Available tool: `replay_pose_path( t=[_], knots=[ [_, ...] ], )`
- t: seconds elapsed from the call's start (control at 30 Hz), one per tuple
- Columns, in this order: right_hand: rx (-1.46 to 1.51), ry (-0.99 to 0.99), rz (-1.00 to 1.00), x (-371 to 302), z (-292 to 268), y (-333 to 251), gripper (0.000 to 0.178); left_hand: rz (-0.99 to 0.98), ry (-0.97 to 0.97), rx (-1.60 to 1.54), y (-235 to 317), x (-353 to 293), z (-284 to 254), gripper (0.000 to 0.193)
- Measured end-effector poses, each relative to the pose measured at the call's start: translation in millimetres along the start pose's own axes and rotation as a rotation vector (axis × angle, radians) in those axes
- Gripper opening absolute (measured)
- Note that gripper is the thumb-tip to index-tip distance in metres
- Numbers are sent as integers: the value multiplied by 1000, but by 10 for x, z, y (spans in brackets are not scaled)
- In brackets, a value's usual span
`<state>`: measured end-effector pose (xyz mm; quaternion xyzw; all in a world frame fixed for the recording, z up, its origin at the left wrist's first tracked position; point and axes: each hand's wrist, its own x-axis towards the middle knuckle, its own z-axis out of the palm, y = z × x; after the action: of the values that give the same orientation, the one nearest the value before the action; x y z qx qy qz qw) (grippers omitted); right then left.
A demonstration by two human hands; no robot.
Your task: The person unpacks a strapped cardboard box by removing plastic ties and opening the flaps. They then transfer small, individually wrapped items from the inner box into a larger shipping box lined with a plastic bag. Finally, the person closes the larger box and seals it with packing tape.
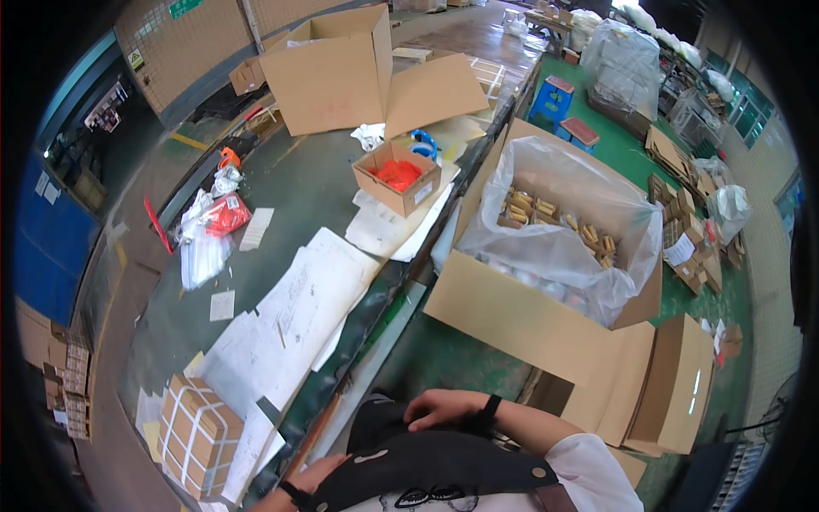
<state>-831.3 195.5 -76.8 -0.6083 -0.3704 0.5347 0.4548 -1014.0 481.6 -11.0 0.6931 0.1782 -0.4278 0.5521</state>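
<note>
a carton (516, 311) (plastic-lined) stands beyond the right hand (437, 409)

Green floor (624, 155), tiled wall (166, 72), blue stool (551, 102), window (751, 118) right.

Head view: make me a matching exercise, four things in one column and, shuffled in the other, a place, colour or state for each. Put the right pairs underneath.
Column one
1. Closed carton
2. Small open carton
3. Large open carton at right
4. Two stools

Column two
A. Lined with translucent plastic
B. Blue with reddish tops
C. At the near end of the table
D. Holding bright red material

Pairs: 1-C, 2-D, 3-A, 4-B
</note>
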Motion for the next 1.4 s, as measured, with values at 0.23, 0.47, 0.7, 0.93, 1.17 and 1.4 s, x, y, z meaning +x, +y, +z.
replay_pose_path(
  t=[0.23, 0.47, 0.7, 0.93, 1.17, 1.4],
  knots=[
    [201, 846, -244, 258, -1403, -314, 21, -42, 163, -172, 156, 422, -568, 50],
    [248, 1326, -272, 170, -3612, -1130, 21, -14, 254, -206, 446, 1215, -1211, 49],
    [-781, 1103, 701, 586, -5819, -746, 19, -82, 375, -306, 776, 1747, -1542, 49],
    [-690, 1141, 764, 1289, -6518, 465, 23, -246, 551, -482, 939, 2100, -1543, 49],
    [-614, 1274, 702, 1338, -6706, 683, 23, -418, 668, -654, 729, 2194, -1237, 49],
    [-1072, 833, 366, 1644, -7257, 891, 35, -624, 779, -917, -485, 1620, 718, 50]
  ],
)
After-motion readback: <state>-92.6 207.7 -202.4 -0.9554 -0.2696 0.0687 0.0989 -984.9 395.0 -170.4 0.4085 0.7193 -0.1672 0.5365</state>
